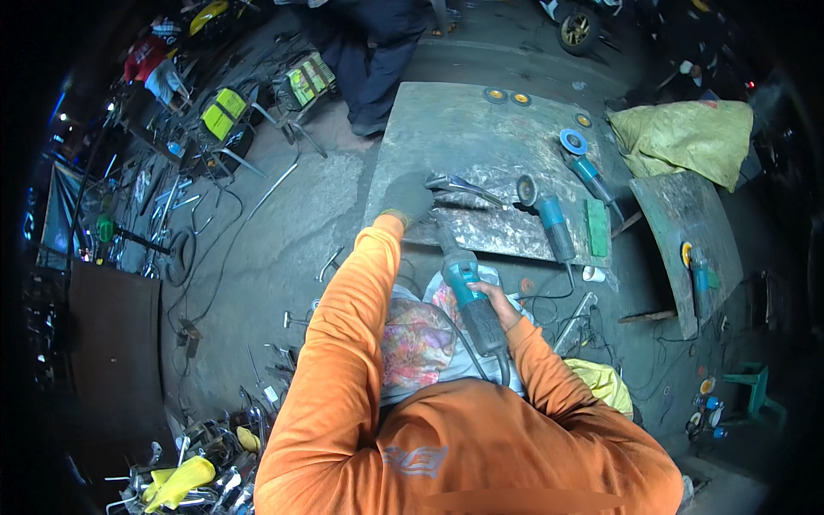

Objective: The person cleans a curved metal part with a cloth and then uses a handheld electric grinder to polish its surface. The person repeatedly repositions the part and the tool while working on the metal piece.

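My left hand (408, 199), in a dark glove, is closed at the near left part of a worn board. It grips one end of a shiny, elongated metal piece (468, 189) whose other end points right; its exact kind I cannot make out. My right hand (499, 305) is wrapped round the teal and black body of a power grinder (471, 296), held over my lap. The grinder's front end points toward the board, just below the left hand. A second angle grinder (554, 225) lies on the board to the right, and another grinder with a blue disc (587, 172) lies beyond it.
The board (481, 120) also bears several yellow-centred discs (521, 99) and a green block (596, 227). A yellowish sack (682, 137) and a tilted board (687, 223) with another grinder (699, 283) are at right. A person (369, 69) stands beyond; cables and metal parts (215, 463) lie left.
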Action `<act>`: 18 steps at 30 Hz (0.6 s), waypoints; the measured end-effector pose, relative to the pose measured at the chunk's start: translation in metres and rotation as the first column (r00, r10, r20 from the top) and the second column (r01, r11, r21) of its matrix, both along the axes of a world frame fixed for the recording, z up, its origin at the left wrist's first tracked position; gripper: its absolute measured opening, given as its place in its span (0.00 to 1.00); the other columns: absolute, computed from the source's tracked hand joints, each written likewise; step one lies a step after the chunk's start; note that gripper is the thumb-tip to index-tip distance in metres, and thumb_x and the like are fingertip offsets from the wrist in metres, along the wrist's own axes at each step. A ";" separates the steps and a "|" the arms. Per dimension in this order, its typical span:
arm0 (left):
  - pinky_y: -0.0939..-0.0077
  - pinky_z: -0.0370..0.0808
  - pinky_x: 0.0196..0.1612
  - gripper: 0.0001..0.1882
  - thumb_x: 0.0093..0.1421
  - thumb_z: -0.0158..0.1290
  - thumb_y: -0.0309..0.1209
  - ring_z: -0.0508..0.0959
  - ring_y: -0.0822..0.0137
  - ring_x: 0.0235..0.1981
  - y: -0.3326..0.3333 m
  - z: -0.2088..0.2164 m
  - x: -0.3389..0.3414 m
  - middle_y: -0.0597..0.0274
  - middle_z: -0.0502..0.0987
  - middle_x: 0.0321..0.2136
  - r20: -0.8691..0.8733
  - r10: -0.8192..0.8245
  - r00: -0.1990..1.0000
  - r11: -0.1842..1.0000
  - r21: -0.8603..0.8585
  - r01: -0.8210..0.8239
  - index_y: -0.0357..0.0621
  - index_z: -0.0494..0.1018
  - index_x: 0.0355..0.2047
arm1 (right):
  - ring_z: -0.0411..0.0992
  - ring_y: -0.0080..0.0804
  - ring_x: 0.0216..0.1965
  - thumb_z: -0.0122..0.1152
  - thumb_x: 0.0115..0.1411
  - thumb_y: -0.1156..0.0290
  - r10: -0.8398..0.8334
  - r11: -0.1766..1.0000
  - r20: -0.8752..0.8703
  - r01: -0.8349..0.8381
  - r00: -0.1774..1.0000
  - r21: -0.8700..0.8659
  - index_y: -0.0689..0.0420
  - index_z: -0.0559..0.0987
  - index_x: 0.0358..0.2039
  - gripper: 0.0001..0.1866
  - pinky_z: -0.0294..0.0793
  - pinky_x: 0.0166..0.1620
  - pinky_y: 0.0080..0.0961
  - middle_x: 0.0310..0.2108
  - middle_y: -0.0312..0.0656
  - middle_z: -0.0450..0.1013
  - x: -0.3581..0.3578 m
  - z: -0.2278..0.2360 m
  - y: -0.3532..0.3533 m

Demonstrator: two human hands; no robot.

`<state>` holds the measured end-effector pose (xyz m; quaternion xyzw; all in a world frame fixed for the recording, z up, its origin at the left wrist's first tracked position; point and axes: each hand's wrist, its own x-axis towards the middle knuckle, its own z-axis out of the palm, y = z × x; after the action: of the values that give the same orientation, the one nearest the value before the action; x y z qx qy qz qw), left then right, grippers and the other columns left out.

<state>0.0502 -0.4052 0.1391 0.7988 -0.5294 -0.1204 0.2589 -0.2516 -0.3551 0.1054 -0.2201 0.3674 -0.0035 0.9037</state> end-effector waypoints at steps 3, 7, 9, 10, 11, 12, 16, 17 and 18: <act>0.52 0.73 0.57 0.22 0.56 0.49 0.29 0.79 0.43 0.52 -0.005 0.001 0.006 0.43 0.80 0.49 0.022 -0.025 0.999 0.997 0.068 0.024 0.46 0.80 0.51 | 0.79 0.40 0.28 0.61 0.60 0.49 0.029 0.998 -0.092 -0.035 0.995 -0.058 0.60 0.79 0.46 0.26 0.81 0.31 0.37 0.33 0.48 0.79 0.007 -0.012 -0.004; 0.52 0.74 0.56 0.21 0.56 0.50 0.30 0.80 0.43 0.51 -0.004 0.002 0.009 0.44 0.81 0.47 -0.007 -0.073 0.997 0.994 0.085 0.073 0.47 0.81 0.49 | 0.78 0.41 0.27 0.61 0.60 0.50 -0.006 0.999 -0.061 0.003 0.998 -0.037 0.60 0.80 0.45 0.25 0.80 0.31 0.37 0.33 0.50 0.79 0.007 -0.024 -0.007; 0.53 0.75 0.56 0.20 0.56 0.51 0.30 0.80 0.44 0.51 -0.003 0.002 0.006 0.45 0.82 0.47 -0.015 -0.078 0.997 0.995 0.062 0.079 0.49 0.82 0.48 | 0.78 0.41 0.26 0.61 0.60 0.51 -0.021 1.000 0.031 0.021 0.999 -0.023 0.61 0.79 0.46 0.25 0.81 0.32 0.38 0.33 0.50 0.79 0.004 -0.029 -0.006; 0.53 0.75 0.55 0.19 0.56 0.51 0.30 0.80 0.44 0.50 -0.003 0.003 0.004 0.47 0.82 0.46 0.022 -0.106 0.994 0.992 0.069 0.104 0.50 0.82 0.47 | 0.78 0.41 0.26 0.60 0.61 0.52 -0.019 1.000 0.069 0.020 0.997 -0.001 0.61 0.79 0.47 0.24 0.81 0.32 0.38 0.33 0.50 0.79 0.001 -0.031 -0.007; 0.54 0.75 0.55 0.19 0.55 0.52 0.30 0.80 0.45 0.50 -0.004 0.004 0.002 0.48 0.82 0.46 0.049 -0.138 0.989 0.987 0.090 0.133 0.51 0.83 0.47 | 0.79 0.42 0.27 0.60 0.61 0.53 -0.050 0.997 0.035 0.052 0.998 -0.054 0.61 0.77 0.48 0.24 0.82 0.32 0.40 0.33 0.51 0.79 0.000 -0.033 -0.009; 0.54 0.76 0.54 0.18 0.55 0.53 0.30 0.81 0.46 0.49 -0.005 0.005 -0.001 0.50 0.83 0.46 0.073 -0.163 0.984 0.982 0.109 0.155 0.53 0.83 0.46 | 0.80 0.43 0.27 0.59 0.62 0.54 -0.075 0.993 -0.007 0.074 0.997 -0.089 0.62 0.76 0.49 0.25 0.82 0.33 0.42 0.34 0.51 0.79 -0.001 -0.036 -0.013; 0.57 0.77 0.53 0.16 0.54 0.55 0.30 0.82 0.49 0.48 -0.015 0.010 -0.014 0.56 0.83 0.46 0.226 -0.265 0.938 0.953 0.207 0.219 0.56 0.84 0.43 | 0.82 0.45 0.32 0.59 0.62 0.55 -0.033 0.997 0.110 0.041 0.993 -0.072 0.63 0.71 0.56 0.29 0.85 0.34 0.48 0.37 0.54 0.80 -0.011 -0.051 -0.033; 0.58 0.77 0.53 0.16 0.54 0.55 0.30 0.81 0.50 0.49 -0.019 0.011 -0.015 0.57 0.83 0.46 0.238 -0.285 0.929 0.946 0.226 0.232 0.57 0.84 0.42 | 0.83 0.50 0.34 0.60 0.62 0.54 0.004 1.000 0.123 -0.001 0.992 -0.028 0.65 0.69 0.57 0.31 0.86 0.34 0.50 0.41 0.60 0.79 -0.014 -0.056 -0.039; 0.58 0.77 0.53 0.16 0.54 0.56 0.30 0.81 0.51 0.49 -0.022 0.012 -0.016 0.59 0.83 0.46 0.256 -0.307 0.917 0.941 0.224 0.252 0.57 0.85 0.42 | 0.83 0.52 0.34 0.60 0.62 0.54 0.001 0.995 0.252 -0.025 0.968 0.092 0.66 0.69 0.57 0.32 0.86 0.34 0.50 0.42 0.62 0.78 -0.016 -0.063 -0.042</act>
<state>0.0341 -0.4274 0.1506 0.7443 -0.6568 -0.0881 0.0836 -0.2676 -0.3969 0.0428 -0.1772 0.2481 -0.0080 0.9524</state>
